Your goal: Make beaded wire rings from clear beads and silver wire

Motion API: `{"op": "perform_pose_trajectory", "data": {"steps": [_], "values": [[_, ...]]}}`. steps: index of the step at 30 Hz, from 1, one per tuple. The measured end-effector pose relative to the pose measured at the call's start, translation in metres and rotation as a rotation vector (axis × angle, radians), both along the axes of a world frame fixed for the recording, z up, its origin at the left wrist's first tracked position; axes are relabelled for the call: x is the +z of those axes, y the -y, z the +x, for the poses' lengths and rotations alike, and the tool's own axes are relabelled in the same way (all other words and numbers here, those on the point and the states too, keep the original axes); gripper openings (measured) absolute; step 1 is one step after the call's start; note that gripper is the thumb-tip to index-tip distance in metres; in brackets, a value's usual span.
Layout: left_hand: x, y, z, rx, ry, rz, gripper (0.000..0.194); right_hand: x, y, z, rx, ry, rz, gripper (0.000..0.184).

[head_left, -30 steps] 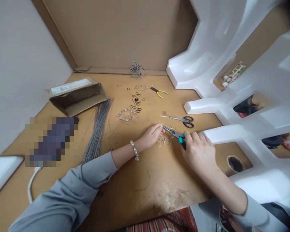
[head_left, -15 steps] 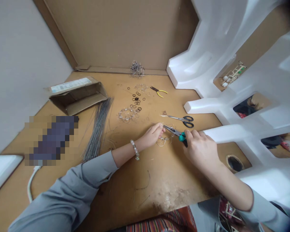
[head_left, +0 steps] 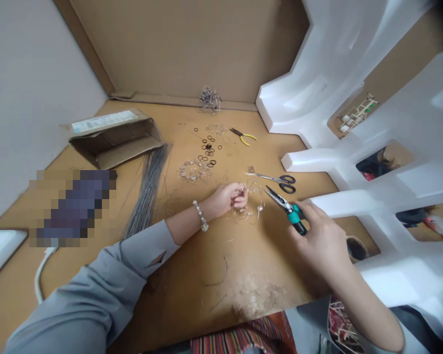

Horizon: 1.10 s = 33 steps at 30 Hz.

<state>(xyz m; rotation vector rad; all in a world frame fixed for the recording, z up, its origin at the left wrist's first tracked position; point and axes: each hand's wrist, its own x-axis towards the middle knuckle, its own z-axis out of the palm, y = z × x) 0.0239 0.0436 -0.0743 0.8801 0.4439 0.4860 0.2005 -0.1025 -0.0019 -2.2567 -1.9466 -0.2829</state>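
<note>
My left hand (head_left: 229, 199) is closed on a loop of thin wire with clear beads (head_left: 260, 208), which hangs out to the right of the fingers. A beaded bracelet (head_left: 200, 216) circles my left wrist. In my right hand (head_left: 319, 233) are needle-nose pliers (head_left: 288, 210) with green and black handles. Their jaws are parted a little and stand apart from the beaded wire, to its right. Just beyond them lie scissors (head_left: 280, 181) with black handles. Whatever part of the wire is pinched between my left fingers is mostly hidden.
Yellow-handled pliers (head_left: 244, 136), several dark rings (head_left: 208, 147), another beaded wire loop (head_left: 194, 170) and a wire tangle (head_left: 209, 100) lie farther back. At left are a bundle of wires (head_left: 147, 191) and an open cardboard box (head_left: 114, 142). White moulded foam (head_left: 317, 162) borders the right.
The pliers have come away from my left fingers, moving right and slightly down, and their jaws have parted. My left hand has shifted slightly left, still holding the beaded wire.
</note>
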Motion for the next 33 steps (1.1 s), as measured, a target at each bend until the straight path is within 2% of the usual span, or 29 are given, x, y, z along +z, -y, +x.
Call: {"op": "perform_pose_trajectory", "data": {"steps": [4,12,16,19,22,30,33], "values": [[0.0,0.0,-0.003,-0.061,0.028,-0.007,0.026,-0.009,0.0,0.008,-0.057,-0.05,-0.01,0.034],[0.003,0.003,-0.002,-0.059,0.082,0.035,0.021,-0.02,-0.005,0.015,-0.105,0.003,-0.097,0.031],[0.001,0.004,-0.001,0.033,0.005,0.026,0.021,-0.036,-0.009,0.013,-0.084,0.123,-0.118,0.029],[0.003,0.007,0.0,0.106,-0.008,0.059,0.021,-0.048,-0.013,0.012,-0.057,0.156,-0.06,0.03],[0.006,0.011,0.002,0.116,-0.013,0.102,0.022,-0.056,-0.018,0.009,-0.003,0.138,-0.005,0.033],[0.001,0.013,0.005,0.13,-0.08,0.182,0.024,-0.059,-0.026,0.005,0.049,0.036,0.018,0.038],[-0.001,0.012,0.006,0.158,-0.133,0.231,0.024,-0.054,-0.027,0.006,0.101,-0.104,0.048,0.037]]}}
